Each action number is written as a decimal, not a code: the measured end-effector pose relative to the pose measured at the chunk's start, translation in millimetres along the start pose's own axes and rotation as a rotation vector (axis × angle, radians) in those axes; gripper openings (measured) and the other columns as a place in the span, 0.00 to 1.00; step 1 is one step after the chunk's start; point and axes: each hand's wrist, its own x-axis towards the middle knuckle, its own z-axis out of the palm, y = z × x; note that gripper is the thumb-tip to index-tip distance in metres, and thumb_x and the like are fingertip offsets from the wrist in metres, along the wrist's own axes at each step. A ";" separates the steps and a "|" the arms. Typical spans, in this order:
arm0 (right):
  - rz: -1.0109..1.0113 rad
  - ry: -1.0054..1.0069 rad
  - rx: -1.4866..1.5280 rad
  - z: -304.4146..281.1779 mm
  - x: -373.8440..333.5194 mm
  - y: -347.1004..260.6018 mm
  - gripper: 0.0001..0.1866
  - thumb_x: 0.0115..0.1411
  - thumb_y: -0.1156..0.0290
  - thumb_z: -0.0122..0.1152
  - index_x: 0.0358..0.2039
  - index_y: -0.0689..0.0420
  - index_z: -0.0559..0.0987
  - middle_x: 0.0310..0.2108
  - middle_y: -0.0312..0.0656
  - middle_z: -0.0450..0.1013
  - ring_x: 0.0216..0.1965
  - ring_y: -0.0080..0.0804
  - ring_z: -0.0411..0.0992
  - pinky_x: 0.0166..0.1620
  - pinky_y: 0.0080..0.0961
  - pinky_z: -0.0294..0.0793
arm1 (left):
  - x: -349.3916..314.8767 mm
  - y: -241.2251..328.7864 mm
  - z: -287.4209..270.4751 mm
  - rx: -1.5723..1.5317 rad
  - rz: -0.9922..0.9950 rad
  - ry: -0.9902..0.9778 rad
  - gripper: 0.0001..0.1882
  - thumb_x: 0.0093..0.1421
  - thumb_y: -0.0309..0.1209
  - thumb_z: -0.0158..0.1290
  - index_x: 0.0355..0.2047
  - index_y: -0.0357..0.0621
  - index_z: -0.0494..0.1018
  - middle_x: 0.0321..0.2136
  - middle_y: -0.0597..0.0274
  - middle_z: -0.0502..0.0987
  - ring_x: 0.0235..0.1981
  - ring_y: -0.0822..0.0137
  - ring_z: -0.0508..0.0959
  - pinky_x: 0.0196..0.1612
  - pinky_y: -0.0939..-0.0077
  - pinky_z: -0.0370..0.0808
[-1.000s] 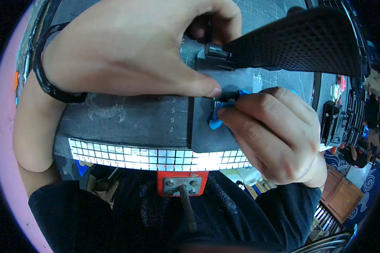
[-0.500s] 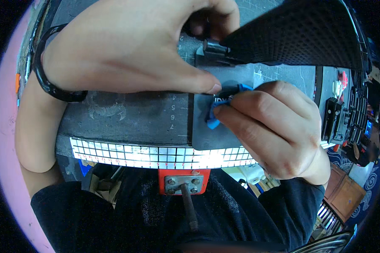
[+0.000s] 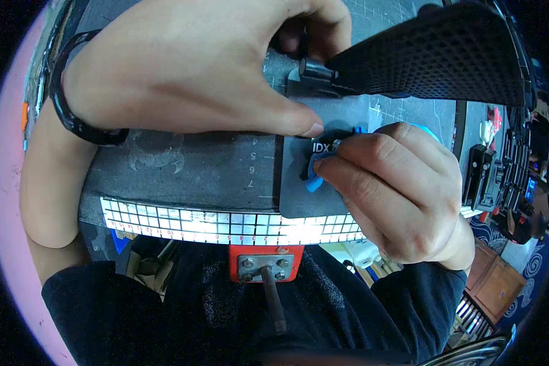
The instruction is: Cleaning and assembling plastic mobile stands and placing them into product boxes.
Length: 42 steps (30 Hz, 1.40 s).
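Observation:
My right hand (image 3: 402,189) is closed in a pinch on a small piece of blue cloth (image 3: 313,181). White printing (image 3: 321,147) on a dark surface shows beside its fingertips. My left hand (image 3: 207,73), with a black bracelet, reaches across from the left. Its thumb is stretched out, the tip beside the dark printed spot. The other fingers bend well apart from the thumb, their tips partly hidden. Between them shows the rounded end of a black diamond-textured piece (image 3: 433,58); whether the hand grips it is unclear. Underneath lies a smooth grey sheet (image 3: 299,198) with rounded corners.
The dark work board (image 3: 195,177) carries grid lines and a white gridded ruler strip (image 3: 183,226) along its near edge. A red bracket (image 3: 265,250) with bolts sits below it. Black devices (image 3: 485,174) stand at the right, near a wooden box (image 3: 491,277).
Both hands stay close to the same spot. My right fingers and the blue cloth have shifted slightly, so more of the white printing shows. The view has moved a little.

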 end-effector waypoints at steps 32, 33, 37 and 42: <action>0.067 -0.061 -0.065 -15.1 -5.4 -4.9 0.14 0.42 0.78 0.73 0.33 0.64 0.86 0.30 0.44 0.77 0.25 0.34 0.75 0.26 0.28 0.71 | -14.7 -24.2 20.9 -0.023 -0.005 0.080 0.31 0.49 0.38 0.77 0.49 0.38 0.76 0.43 0.55 0.80 0.43 0.59 0.78 0.50 0.68 0.74; 0.049 -0.051 -0.045 -12.3 -5.4 0.6 0.14 0.42 0.78 0.73 0.33 0.64 0.86 0.30 0.44 0.77 0.25 0.34 0.75 0.26 0.28 0.71 | -22.5 -34.3 30.1 -0.028 0.000 0.236 0.45 0.44 0.39 0.82 0.60 0.36 0.76 0.56 0.51 0.82 0.58 0.56 0.81 0.64 0.66 0.74; 0.040 -0.052 -0.003 -8.4 -4.3 -0.4 0.14 0.43 0.79 0.73 0.34 0.65 0.86 0.30 0.45 0.78 0.25 0.34 0.76 0.27 0.28 0.73 | -15.5 -18.9 13.8 0.061 -0.067 0.153 0.48 0.43 0.37 0.82 0.63 0.36 0.73 0.58 0.52 0.80 0.59 0.57 0.79 0.65 0.66 0.73; 0.082 -0.043 -0.015 -10.7 -11.8 3.1 0.14 0.44 0.81 0.72 0.35 0.65 0.87 0.30 0.45 0.78 0.26 0.35 0.77 0.28 0.28 0.75 | 7.9 0.3 -4.6 0.060 0.057 -0.083 0.19 0.54 0.35 0.73 0.39 0.40 0.77 0.33 0.57 0.80 0.31 0.61 0.79 0.38 0.69 0.76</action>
